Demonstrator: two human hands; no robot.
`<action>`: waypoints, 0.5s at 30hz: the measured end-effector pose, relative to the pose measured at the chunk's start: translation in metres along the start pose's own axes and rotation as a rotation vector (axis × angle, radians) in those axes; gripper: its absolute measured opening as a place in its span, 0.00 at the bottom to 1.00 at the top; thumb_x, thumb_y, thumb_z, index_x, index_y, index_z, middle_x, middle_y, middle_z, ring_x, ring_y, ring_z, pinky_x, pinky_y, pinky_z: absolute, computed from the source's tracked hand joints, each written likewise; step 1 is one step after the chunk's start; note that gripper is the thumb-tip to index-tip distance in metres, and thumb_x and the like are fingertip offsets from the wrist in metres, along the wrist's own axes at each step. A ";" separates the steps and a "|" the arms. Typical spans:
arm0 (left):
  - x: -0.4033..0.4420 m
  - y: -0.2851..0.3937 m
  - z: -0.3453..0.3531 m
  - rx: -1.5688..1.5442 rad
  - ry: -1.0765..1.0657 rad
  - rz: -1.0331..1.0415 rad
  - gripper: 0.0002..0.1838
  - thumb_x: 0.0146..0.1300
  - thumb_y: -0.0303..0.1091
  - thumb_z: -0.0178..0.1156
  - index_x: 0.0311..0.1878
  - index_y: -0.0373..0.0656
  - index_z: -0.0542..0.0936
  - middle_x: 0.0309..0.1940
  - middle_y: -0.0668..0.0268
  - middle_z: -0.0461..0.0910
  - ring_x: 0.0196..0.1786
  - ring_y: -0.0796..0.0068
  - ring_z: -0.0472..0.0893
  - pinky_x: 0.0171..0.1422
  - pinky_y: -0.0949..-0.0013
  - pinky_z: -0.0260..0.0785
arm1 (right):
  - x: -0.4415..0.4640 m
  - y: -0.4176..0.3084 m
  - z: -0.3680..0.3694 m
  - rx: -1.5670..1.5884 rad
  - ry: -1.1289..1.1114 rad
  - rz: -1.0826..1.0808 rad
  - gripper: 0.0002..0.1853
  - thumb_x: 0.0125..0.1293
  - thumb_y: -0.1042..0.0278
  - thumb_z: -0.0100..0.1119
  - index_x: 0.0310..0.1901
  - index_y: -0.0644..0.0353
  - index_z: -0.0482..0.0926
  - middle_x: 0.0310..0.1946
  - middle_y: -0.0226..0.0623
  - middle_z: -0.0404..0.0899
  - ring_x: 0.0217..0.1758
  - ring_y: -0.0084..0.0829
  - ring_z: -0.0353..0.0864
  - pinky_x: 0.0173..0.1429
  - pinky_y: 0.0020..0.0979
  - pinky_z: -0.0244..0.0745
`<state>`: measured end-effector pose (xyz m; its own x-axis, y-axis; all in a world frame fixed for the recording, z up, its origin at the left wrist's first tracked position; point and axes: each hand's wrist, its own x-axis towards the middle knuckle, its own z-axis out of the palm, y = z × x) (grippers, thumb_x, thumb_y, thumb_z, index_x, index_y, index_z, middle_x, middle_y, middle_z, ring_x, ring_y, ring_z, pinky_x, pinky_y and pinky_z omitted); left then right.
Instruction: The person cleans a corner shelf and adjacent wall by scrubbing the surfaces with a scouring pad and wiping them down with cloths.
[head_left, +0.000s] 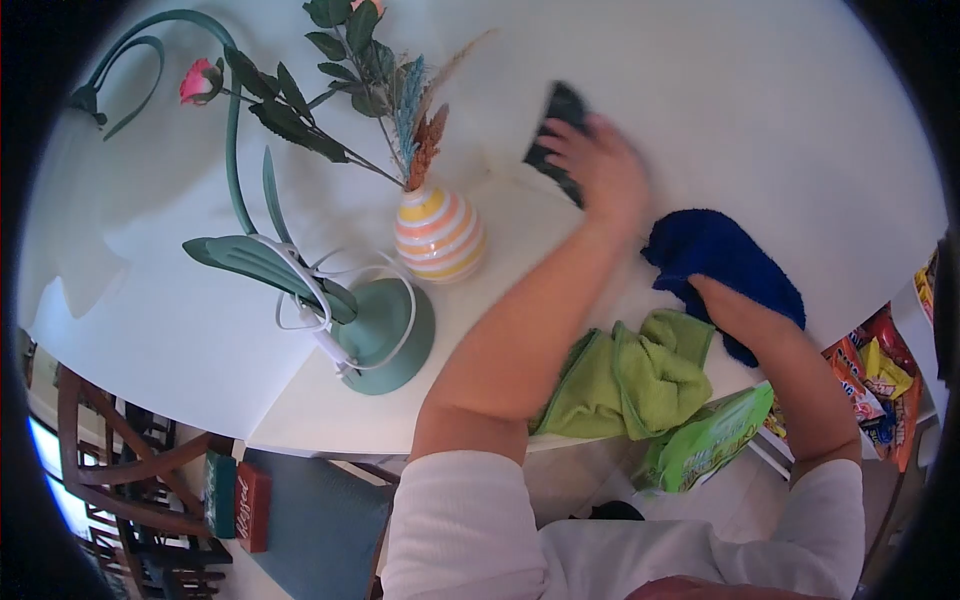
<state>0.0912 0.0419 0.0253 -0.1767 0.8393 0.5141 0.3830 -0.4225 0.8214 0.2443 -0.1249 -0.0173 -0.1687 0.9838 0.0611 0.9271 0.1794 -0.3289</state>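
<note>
My left hand (606, 172) reaches far across the white tabletop, slightly blurred, its fingers lying over a dark green scouring pad (560, 105) and pressing it to the surface. On the right, my right hand (708, 294) goes in under a dark blue towel (738, 255), which covers its fingers, so their grip is hidden. A crumpled green cloth (640, 380) lies at the near table edge between my forearms. Left of my left forearm stands a round vase (438, 235) with yellow, pink and white stripes.
Artificial flowers (378, 75) rise from the vase. A green lamp base (385, 335) with a looped white cable stands at left, its curved stem arching overhead. Below the near edge are a green packet (708, 440), a chair (310, 520) and snack packets (880, 370).
</note>
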 end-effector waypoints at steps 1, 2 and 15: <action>0.023 -0.024 -0.017 0.298 -0.136 0.054 0.31 0.73 0.43 0.29 0.65 0.20 0.50 0.66 0.31 0.49 0.69 0.31 0.48 0.72 0.43 0.42 | 0.000 0.000 -0.001 -0.006 0.002 0.000 0.18 0.63 0.72 0.48 0.55 0.56 0.72 0.53 0.50 0.72 0.58 0.45 0.71 0.61 0.37 0.66; 0.039 -0.056 -0.013 -0.120 -0.116 -0.114 0.30 0.74 0.42 0.27 0.65 0.21 0.51 0.67 0.34 0.50 0.70 0.32 0.48 0.72 0.44 0.42 | 0.000 0.000 0.001 -0.006 0.000 0.003 0.18 0.63 0.72 0.48 0.55 0.56 0.72 0.53 0.50 0.72 0.58 0.45 0.71 0.61 0.37 0.66; 0.029 -0.053 -0.006 -0.462 -0.039 -0.475 0.40 0.71 0.56 0.28 0.69 0.27 0.41 0.69 0.35 0.41 0.72 0.34 0.42 0.75 0.49 0.38 | 0.006 -0.001 0.000 -0.022 0.006 0.011 0.18 0.64 0.72 0.47 0.56 0.56 0.72 0.54 0.50 0.72 0.58 0.45 0.71 0.61 0.37 0.65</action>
<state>0.0607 0.0864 -0.0016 -0.1939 0.9787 0.0680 -0.1578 -0.0996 0.9824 0.2420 -0.1192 -0.0168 -0.1565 0.9856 0.0633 0.9361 0.1685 -0.3088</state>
